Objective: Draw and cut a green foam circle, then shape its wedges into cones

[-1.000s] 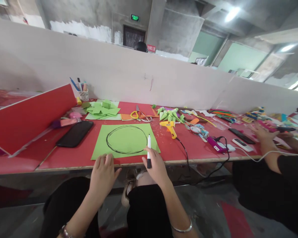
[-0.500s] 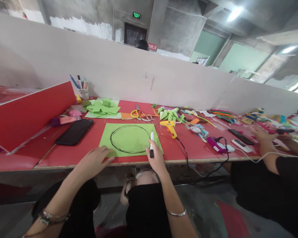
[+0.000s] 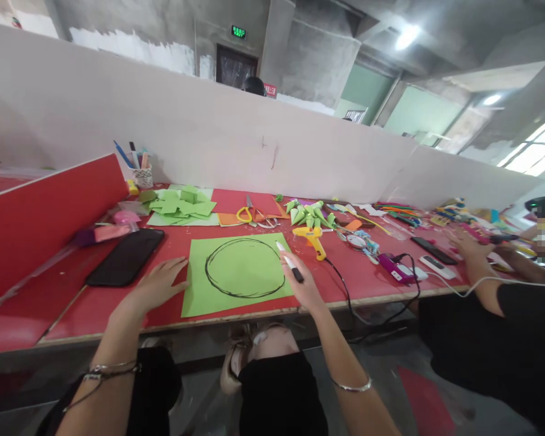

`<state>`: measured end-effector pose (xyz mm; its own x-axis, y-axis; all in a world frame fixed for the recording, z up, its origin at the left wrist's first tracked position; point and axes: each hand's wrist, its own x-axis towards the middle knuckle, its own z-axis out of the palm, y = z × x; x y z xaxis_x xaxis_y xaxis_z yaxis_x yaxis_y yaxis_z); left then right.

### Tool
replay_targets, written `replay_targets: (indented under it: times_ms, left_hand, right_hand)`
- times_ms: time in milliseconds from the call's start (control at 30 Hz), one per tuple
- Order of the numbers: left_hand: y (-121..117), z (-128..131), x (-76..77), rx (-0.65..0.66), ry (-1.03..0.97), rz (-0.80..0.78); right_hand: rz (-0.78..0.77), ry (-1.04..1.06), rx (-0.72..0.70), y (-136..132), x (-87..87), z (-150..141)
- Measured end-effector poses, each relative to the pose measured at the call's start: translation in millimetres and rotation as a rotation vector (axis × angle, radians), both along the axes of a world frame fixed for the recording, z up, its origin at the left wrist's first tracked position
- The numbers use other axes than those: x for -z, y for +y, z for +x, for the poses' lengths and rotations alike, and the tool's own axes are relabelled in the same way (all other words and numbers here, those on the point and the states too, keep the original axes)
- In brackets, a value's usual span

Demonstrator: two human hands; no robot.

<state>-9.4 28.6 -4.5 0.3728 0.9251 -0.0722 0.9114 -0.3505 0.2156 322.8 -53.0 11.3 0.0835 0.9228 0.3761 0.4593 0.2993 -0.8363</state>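
A green sheet of paper (image 3: 245, 269) lies near the table's front edge, with a large black oval drawn on it in several rough strokes. My left hand (image 3: 158, 284) rests at the sheet's left edge, fingers stretched out and nothing in them. At the right edge of the sheet, my right hand (image 3: 302, 284) holds a white marker (image 3: 287, 255) between thumb and fingers. The marker's black end points back toward me and its white end points away. Just right of the sheet lies a yellow glue gun (image 3: 315, 241) with a black cord.
A black phone (image 3: 125, 257) lies left of the sheet. Behind it are green paper pieces (image 3: 181, 204), scissors (image 3: 245, 212) and green paper cones (image 3: 309, 213). A purple power strip (image 3: 395, 268) sits to the right. Farther right, another person's hand (image 3: 470, 245) works at the table.
My left hand has shifted left to the sheet's left edge. My right hand has moved slightly right, and the marker now tilts instead of standing nearly straight. The camera view has shifted.
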Motion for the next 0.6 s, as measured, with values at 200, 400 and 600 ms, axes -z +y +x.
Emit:
replay_targets:
  times_ms: [200, 400, 600]
  left_hand:
    - [-5.4, 0.9, -0.9, 0.042, -0.024, 0.032]
    - [-5.5, -0.9, 2.7, 0.055, -0.048, 0.066]
    - [-5.1, 2.1, 4.8, 0.006, -0.069, 0.064]
  right_hand:
    - [-0.114, 0.387, -0.14, 55.6, -4.7, -20.7]
    - [-0.206, 0.654, -0.078, 101.8, 0.9, -41.5]
    - [-0.233, 0.598, -0.059, 108.4, 19.0, -50.5]
